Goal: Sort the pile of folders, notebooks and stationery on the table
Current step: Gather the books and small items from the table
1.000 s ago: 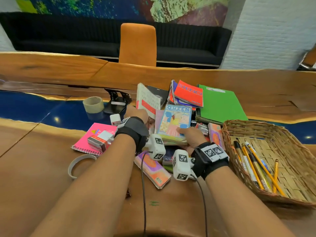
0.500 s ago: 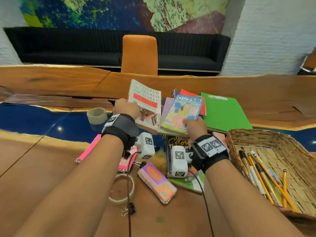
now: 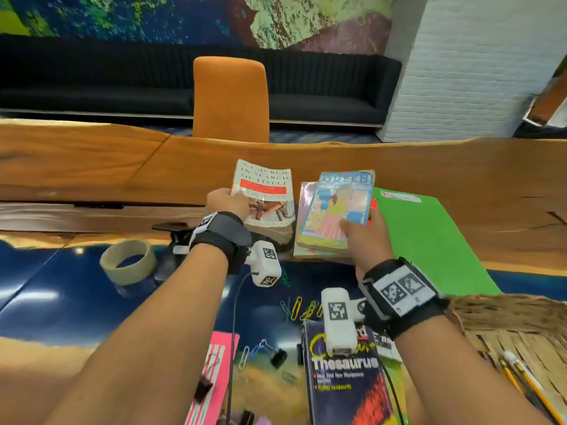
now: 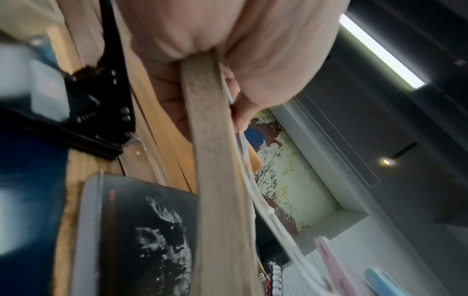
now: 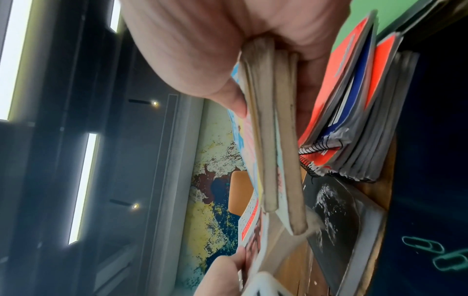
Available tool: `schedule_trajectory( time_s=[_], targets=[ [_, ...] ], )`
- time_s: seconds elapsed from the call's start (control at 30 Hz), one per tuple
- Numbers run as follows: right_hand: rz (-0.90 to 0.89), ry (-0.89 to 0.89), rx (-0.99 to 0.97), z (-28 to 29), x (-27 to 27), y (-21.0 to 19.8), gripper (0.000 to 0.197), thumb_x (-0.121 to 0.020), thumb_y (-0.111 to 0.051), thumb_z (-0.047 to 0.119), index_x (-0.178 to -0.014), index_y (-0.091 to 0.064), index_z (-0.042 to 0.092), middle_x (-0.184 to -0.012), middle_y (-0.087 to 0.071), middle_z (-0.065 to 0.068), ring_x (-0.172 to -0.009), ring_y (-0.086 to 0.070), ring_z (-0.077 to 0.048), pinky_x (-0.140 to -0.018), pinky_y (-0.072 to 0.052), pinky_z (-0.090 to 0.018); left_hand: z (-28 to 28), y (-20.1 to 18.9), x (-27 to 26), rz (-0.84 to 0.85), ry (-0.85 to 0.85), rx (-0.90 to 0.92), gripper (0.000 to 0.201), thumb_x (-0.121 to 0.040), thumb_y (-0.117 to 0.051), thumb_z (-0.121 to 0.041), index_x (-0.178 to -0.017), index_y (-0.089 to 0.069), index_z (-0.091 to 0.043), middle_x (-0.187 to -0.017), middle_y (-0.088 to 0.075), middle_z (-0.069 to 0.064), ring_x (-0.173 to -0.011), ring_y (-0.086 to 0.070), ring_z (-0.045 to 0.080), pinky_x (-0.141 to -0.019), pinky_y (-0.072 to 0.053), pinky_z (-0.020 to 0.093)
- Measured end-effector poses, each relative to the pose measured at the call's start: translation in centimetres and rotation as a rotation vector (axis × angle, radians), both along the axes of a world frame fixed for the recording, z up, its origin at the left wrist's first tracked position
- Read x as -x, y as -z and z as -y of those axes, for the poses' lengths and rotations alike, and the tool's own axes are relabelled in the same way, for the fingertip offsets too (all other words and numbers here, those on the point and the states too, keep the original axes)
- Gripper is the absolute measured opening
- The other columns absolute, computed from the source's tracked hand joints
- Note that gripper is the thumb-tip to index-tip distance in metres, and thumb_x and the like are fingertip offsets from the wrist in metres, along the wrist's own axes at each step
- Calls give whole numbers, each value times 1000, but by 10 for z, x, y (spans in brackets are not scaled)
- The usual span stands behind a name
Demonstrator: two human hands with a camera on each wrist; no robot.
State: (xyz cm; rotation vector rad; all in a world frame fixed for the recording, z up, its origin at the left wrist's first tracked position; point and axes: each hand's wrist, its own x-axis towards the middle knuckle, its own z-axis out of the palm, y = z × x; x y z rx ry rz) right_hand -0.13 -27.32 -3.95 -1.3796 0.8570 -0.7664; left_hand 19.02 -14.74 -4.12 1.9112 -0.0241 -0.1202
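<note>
My left hand [image 3: 228, 202] grips a white paperback with a red band [image 3: 265, 197] by its left edge and holds it above the table; its page block [image 4: 217, 180] runs down the left wrist view. My right hand [image 3: 365, 231] grips a small stack of paperbacks, a blue-and-pink cover [image 3: 337, 207] on top, thumb on the cover; the stack's edges [image 5: 273, 128] show in the right wrist view. Below them lie red and blue spiral notebooks [image 5: 354, 100] and a black book [image 5: 339, 226]. A green folder [image 3: 429, 240] lies to the right.
A wicker basket [image 3: 506, 314] with pencils sits at the right. A Thesaurus book [image 3: 346, 378], a pink notebook [image 3: 214, 372], paper clips [image 3: 296, 308] and binder clips lie near me. A tape roll [image 3: 129, 262] and a black hole punch [image 3: 171, 234] stand left. An orange chair [image 3: 230, 99] is behind the table.
Both hands have lifted their books up and away from the pile toward the far side of the table. The head view has moved forward and closer.
</note>
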Motion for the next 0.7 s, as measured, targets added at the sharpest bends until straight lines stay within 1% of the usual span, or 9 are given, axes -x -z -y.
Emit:
schedule_trajectory(
  time_s=[0.1,0.2,0.27,0.33,0.4,0.5,0.6,0.67,0.7],
  targets=[
    [6,6,-9,8,-15,6,29,-91,-58,0,-117,-54,13,-112,-67,-5,-101,-67,-26,-91,-55,-47,17,16,-22,-93,41,-14,17,-95,-56,-12,-97,-72,-6,-99,-71,6,-93,-68,26,-88,-56,40],
    [-6,-22,1,7,-35,3,26,-93,-56,1,-118,-53,11,-105,-65,-2,-98,-67,-25,-81,-57,-41,21,45,-27,-201,148,-175,11,-92,-59,-13,-83,-63,-9,-94,-68,5,-88,-65,25,-77,-55,31],
    [-3,-57,6,0,-50,-5,26,-94,-55,-1,-118,-51,7,-103,-62,-4,-96,-64,-26,-79,-56,-39,23,68,-36,-333,167,-202,10,-86,-63,-20,-90,-60,-12,-93,-65,5,-85,-63,24,-75,-56,29],
    [-11,-89,9,-8,-71,-7,25,-94,-53,-5,-118,-48,3,-103,-58,-6,-92,-59,-22,-73,-54,-29,22,74,-37,-304,201,-228,37,-82,-61,-28,-111,-63,-4,-105,-67,10,-96,-67,30,-85,-58,39],
    [-52,-91,38,-16,-95,-5,29,-91,-53,-7,-119,-46,-3,-107,-59,-9,-91,-56,-20,-67,-49,-20,21,69,-44,-266,104,-155,53,-98,-43,-42,-125,-55,2,-122,-61,16,-112,-61,35,-96,-51,41],
    [-191,-142,26,-33,-122,4,45,-87,-54,-2,-130,-41,-3,-126,-59,-16,-105,-60,-25,-86,-48,-36,19,51,-41,-341,127,-21,72,-102,-23,-57,-138,-47,1,-135,-53,17,-107,-60,33,-82,-48,35],
    [-532,-288,124,-40,-128,16,45,-92,-56,10,-133,-39,2,-132,-54,-16,-119,-56,-32,-94,-46,-38,14,49,-40,-277,303,-166,62,-100,-43,-51,-141,-47,-6,-138,-54,16,-104,-60,31,-82,-47,33],
    [-671,-447,228,-41,-126,18,12,-94,-56,15,-101,-51,8,-113,-57,-12,-102,-59,-29,-82,-48,-34,10,52,-38,-198,370,-390,42,-96,-57,-33,-128,-58,-6,-128,-59,16,-101,-55,27,-81,-41,30],
    [-694,-492,259,-39,-124,18,15,-95,-54,15,-82,-46,12,-95,-54,-8,-84,-56,-23,-70,-45,-29,8,51,-36,-154,420,-482,30,-93,-60,-26,-117,-63,-8,-121,-62,14,-95,-54,25,-77,-40,30]
  ],
)
